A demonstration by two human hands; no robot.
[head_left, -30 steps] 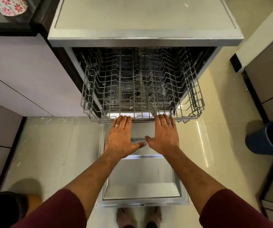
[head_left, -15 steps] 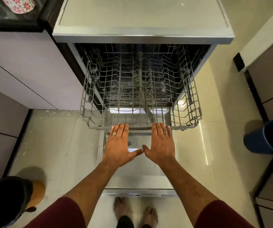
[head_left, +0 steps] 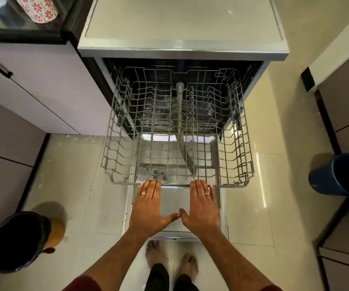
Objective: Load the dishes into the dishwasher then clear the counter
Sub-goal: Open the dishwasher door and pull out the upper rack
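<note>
**Item: empty rack, drawn out for loading**

Left hand (head_left: 150, 208) and right hand (head_left: 202, 208): flat, fingers straight, tips on the front rail of the grey wire dishwasher rack (head_left: 240, 143), likely steadying it. Beyond: steel-topped open dishwasher (head_left: 182, 28). No dishes loaded.

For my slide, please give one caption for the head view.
Both open hands, left hand and right hand, touch the empty grey wire dishwasher rack.
</note>
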